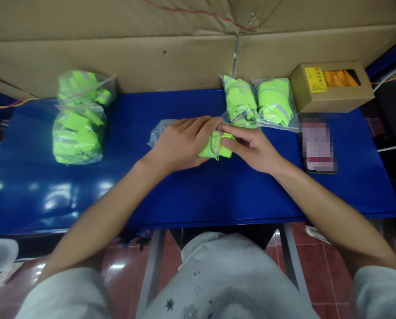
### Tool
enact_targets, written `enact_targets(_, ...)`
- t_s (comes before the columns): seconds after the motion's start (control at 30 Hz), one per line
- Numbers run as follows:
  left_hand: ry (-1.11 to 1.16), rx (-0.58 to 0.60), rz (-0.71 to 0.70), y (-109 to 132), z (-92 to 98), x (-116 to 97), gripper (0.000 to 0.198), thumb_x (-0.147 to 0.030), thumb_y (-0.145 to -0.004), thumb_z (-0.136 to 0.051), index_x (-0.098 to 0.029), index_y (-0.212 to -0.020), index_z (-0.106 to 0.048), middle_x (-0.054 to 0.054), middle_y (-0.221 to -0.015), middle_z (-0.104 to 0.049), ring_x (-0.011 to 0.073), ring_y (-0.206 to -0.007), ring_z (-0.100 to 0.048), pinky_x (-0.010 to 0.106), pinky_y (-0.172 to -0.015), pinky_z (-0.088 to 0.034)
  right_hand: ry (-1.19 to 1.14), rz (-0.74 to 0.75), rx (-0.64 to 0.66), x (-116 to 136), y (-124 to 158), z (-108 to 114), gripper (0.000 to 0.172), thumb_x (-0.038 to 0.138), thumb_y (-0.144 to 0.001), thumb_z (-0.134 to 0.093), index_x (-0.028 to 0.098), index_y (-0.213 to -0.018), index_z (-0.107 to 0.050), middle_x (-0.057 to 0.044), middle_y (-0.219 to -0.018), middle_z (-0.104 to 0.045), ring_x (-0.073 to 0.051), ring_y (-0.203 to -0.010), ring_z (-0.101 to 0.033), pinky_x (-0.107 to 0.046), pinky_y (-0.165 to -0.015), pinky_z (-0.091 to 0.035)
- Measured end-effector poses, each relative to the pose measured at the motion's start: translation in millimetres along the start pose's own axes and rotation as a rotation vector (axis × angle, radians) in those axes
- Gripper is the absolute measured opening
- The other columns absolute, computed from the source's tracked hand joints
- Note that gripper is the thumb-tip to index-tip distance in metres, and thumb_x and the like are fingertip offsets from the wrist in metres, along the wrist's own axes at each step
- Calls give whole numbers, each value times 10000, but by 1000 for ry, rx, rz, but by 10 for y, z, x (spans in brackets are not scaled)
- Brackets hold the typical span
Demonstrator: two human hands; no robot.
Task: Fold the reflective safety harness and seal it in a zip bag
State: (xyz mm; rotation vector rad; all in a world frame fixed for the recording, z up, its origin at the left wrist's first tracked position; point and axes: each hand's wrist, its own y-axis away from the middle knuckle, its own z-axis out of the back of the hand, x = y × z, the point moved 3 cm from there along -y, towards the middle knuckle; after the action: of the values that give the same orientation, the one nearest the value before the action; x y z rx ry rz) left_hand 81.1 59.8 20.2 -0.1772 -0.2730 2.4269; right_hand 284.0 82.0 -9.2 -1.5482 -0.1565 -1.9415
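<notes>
Over the middle of the blue table, a folded neon-yellow piece of fabric (206,152) sits partly inside a clear plastic bag (161,129) with a red line along its opening. My left hand (186,144) lies across the bag from the left, its fingers curved over the top and closed on it. From the right, my right hand (251,146) pinches the bag's open end between thumb and forefinger. The bag's left end sticks out beyond my left hand, and much of the fabric is hidden under the hands.
Two bagged neon-yellow bundles (74,137) lie at the left. Two more bagged bundles (274,102) lie behind my hands. A cardboard box (337,99) with orange contents stands at the back right, a blurred-out phone (319,146) before it. A cardboard wall (118,62) borders the blue table (217,199).
</notes>
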Motion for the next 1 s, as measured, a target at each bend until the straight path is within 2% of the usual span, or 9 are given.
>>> enact_targets(0.07,32,-2,19,-9,-15,-42,575,-453,-1003,-577,-157,-1496,-565,198,-1415,-705,375,-1249,-726,485,-1005,-596,14,-6,26,44,-6,23,382,481,-1027,-630,229,-1265,-791,-20,-1187,-809,-248,-1126,-751,-390,-1004,-610)
enact_targets(0.17,72,2,41,-7,-29,-96,596,-402,-937,-632,-163,-1478,-567,170,-1346,-743,356,-1168,-760,449,-942,-611,90,37,70,91,-10,19,374,472,-1071,-550,202,-1168,-791,-8,-968,-779,-190,-903,-725,-299,-839,-589)
enact_targets(0.37,119,79,181,-74,-68,-113,734,-348,-859,-704,-180,-1538,-480,153,-1443,-691,374,-1179,-748,428,-900,-602,247,13,-76,76,25,-43,309,405,-1104,-486,204,-1261,-661,-42,-1037,-772,-188,-839,-698,-316,-791,-560)
enact_targets(0.47,188,141,216,-89,-43,-32,695,-406,-862,-721,-203,-1495,-516,130,-1368,-725,368,-1122,-763,419,-888,-588,220,2,-63,120,44,-29,330,429,-1110,-489,203,-1329,-588,-72,-1124,-757,-192,-908,-718,-318,-821,-578)
enact_targets(0.57,285,177,218,-64,24,87,644,-485,-864,-727,-223,-1430,-570,90,-1272,-758,339,-1072,-773,395,-894,-568,263,140,68,167,49,-20,448,520,-1053,-605,204,-1371,-600,-130,-1368,-685,-262,-1213,-689,-381,-991,-580)
enact_targets(0.63,351,202,190,-44,58,140,601,-527,-865,-727,-230,-1375,-617,59,-1207,-775,310,-1019,-779,373,-899,-551,353,226,129,145,53,-34,459,523,-1022,-658,206,-1354,-646,-142,-1415,-660,-302,-1298,-652,-433,-1069,-555)
enact_targets(0.77,400,200,160,-34,81,154,557,-610,-893,-701,-219,-1289,-672,44,-1114,-793,283,-928,-776,354,-859,-526,439,238,119,43,54,-91,283,444,-1064,-604,198,-1095,-740,-113,-1155,-744,-263,-1056,-717,-400,-951,-579)
enact_targets(0.9,438,227,156,-60,76,100,563,-645,-889,-709,-201,-1234,-682,55,-1096,-797,276,-901,-764,354,-806,-512,368,217,14,51,42,-138,285,425,-1062,-613,197,-930,-721,-78,-969,-742,-197,-828,-679,-326,-766,-546)
enact_targets(1.0,438,263,140,-130,56,50,605,-683,-861,-741,-197,-1218,-693,54,-1074,-792,288,-924,-760,365,-821,-516,328,157,-90,74,35,-175,304,403,-1030,-642,206,-801,-680,-29,-791,-670,-158,-683,-589,-298,-640,-475)
